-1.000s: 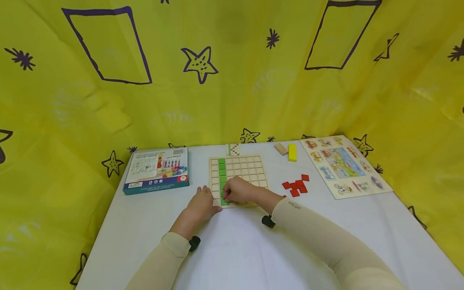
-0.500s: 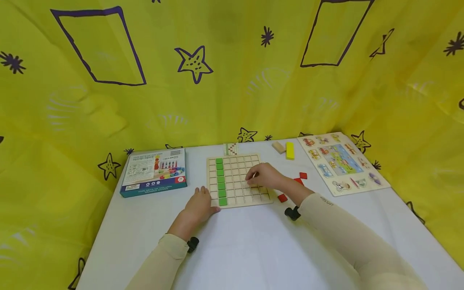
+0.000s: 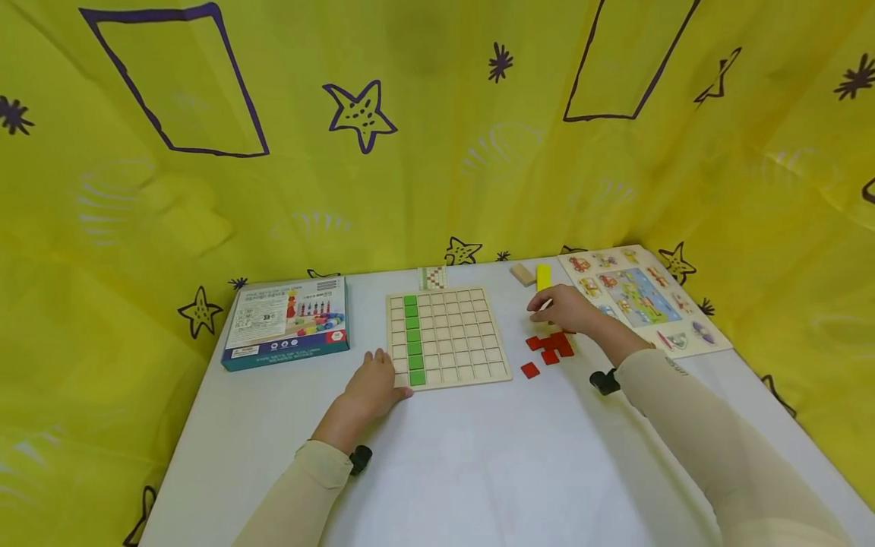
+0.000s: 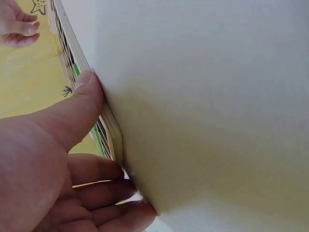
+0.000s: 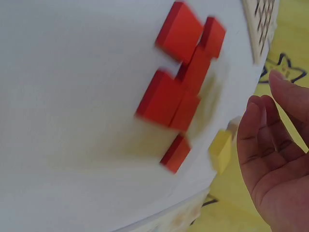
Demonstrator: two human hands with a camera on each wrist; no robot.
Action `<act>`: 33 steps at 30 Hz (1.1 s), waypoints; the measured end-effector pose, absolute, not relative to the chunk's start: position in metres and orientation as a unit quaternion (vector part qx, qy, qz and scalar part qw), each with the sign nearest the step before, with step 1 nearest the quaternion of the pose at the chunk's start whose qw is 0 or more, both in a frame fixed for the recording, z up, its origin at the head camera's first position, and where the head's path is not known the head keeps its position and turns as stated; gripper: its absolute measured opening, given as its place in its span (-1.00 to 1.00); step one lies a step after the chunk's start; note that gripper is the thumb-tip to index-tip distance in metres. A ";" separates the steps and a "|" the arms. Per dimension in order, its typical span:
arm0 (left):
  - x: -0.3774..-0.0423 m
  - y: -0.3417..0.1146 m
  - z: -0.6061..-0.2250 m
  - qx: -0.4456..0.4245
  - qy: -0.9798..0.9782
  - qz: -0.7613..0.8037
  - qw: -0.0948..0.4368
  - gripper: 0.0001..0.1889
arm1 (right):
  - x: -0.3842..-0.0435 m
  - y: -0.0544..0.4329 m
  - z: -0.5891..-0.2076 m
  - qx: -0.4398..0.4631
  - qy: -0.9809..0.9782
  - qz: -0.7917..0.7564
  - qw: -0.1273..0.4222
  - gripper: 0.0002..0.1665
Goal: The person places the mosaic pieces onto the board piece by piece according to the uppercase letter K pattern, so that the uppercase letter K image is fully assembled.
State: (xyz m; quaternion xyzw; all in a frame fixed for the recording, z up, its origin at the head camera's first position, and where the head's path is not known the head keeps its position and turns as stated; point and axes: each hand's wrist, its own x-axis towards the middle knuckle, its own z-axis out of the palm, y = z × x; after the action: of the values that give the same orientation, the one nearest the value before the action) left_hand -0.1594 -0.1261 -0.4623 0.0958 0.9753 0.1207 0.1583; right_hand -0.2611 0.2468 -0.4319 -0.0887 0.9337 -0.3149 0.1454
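Note:
A wooden grid board (image 3: 465,339) lies flat on the white table, a column of green square tiles (image 3: 414,335) in its second column from the left. My left hand (image 3: 371,385) braces the board's near left corner. In the left wrist view its thumb (image 4: 89,89) lies along the front edge, and the other fingers reach down beside the corner. Right of the board, my right hand (image 3: 569,310) hovers by a loose group of red square tiles (image 3: 551,343). Its fingers are loosely bent, with nothing between thumb and fingertips in the right wrist view.
A yellow block (image 3: 543,276) and a tan wooden block (image 3: 522,274) lie behind the red tiles. At the right is a picture puzzle board (image 3: 687,334); at the left, a flat toy box (image 3: 285,323). A small pattern card (image 3: 433,278) stands behind the grid board.
My right hand has left the green column and swung right across the board to the red tiles, baring the whole green column. The left hand stays at the board's corner.

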 end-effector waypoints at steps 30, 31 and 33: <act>-0.160 -0.129 -0.462 0.094 0.973 0.135 0.160 -0.07 | -0.259 0.304 -0.447 -0.067 0.940 -0.285 0.174 -0.84; -0.161 -0.129 -0.462 0.097 0.973 0.134 0.158 -0.08 | -0.260 0.303 -0.447 -0.067 0.939 -0.289 0.174 -0.84; -0.160 -0.129 -0.462 0.102 0.974 0.133 0.156 -0.09 | -0.260 0.302 -0.447 -0.066 0.936 -0.299 0.175 -0.86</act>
State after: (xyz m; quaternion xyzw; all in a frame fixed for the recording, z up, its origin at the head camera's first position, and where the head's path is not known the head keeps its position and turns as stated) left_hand -0.1605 -0.1292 -0.4619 0.1016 0.9735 0.1327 0.1558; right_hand -0.2602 0.3021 -0.4467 -0.0662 0.9356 -0.2993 0.1754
